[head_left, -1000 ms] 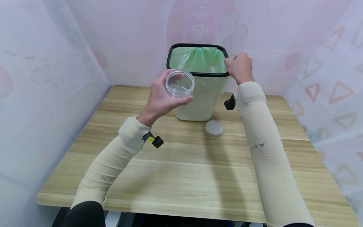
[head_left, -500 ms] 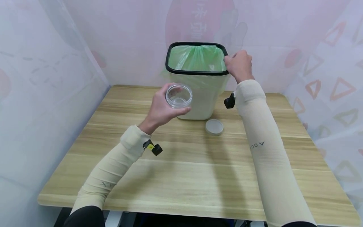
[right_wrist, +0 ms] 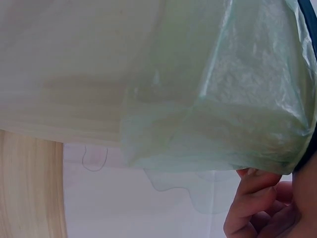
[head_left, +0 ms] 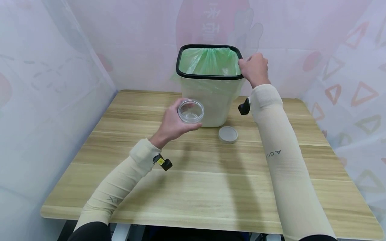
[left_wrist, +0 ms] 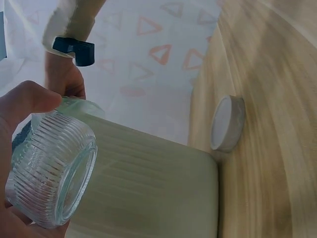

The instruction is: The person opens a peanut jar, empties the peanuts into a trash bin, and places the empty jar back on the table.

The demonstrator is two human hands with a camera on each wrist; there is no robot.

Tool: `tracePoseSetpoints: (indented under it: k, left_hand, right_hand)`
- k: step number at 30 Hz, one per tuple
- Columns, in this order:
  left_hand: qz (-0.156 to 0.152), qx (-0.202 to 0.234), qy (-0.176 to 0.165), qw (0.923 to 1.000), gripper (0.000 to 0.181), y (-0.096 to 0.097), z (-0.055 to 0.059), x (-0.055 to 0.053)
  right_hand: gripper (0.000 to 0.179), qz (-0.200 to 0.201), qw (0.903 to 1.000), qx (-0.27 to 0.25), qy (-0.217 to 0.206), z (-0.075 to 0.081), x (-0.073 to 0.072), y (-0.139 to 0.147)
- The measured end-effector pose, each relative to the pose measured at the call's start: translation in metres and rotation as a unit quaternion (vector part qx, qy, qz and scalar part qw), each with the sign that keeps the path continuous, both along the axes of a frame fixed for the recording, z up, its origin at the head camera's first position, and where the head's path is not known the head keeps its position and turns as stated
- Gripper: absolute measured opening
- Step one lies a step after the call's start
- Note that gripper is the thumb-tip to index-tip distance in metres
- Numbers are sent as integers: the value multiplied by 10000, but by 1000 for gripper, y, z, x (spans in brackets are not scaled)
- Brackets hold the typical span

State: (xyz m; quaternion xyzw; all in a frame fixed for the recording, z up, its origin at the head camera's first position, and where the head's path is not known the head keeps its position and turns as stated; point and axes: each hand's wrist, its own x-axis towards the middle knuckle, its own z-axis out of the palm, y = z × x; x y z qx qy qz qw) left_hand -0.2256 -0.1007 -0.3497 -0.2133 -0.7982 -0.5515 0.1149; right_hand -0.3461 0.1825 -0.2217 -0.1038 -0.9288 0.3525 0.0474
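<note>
My left hand (head_left: 173,123) grips a clear ribbed glass jar (left_wrist: 52,168) in front of the trash can. In the head view the jar's round mouth faces up toward the camera, and I see nothing inside. The cream trash can (head_left: 208,100) stands upright, with a black rim and a green bag (head_left: 211,62) lining it. At the can's right rear corner, my right hand (head_left: 256,69) holds the rim with curled fingers. The right wrist view shows the bag's folded-over edge (right_wrist: 213,134) just beside those fingers. A pale round lid (head_left: 228,134) lies on the table before the can.
The wooden table (head_left: 193,194) runs under both arms, its rear edge close to a printed curtain (head_left: 144,50). More curtain hangs along the left and right sides.
My left hand has lowered the glass jar from near the can's rim to in front of its lower wall. The right hand keeps its hold on the rim.
</note>
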Motion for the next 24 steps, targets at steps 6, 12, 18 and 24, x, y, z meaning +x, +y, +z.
tracePoseSetpoints:
  k: [6,12,18,24]
  left_hand:
    - [-42,-82,-117,9999,76,-2,-12,0]
    - [-86,-95,-195,9997,75,-3,-23,-1]
    - [-65,-173,-384,9991,75,-4,-30,0]
    - [-84,-168,-465,9987,77,-5,-39,-1]
  right_hand:
    - [41,-16,10000,28,-36,0,0,0]
    - [41,-12,10000,-29,-49,0,0,-1]
    - [40,-9,10000,-27,-44,0,-1,-1]
    - [40,-16,10000,-6,-40,0,-1,-2]
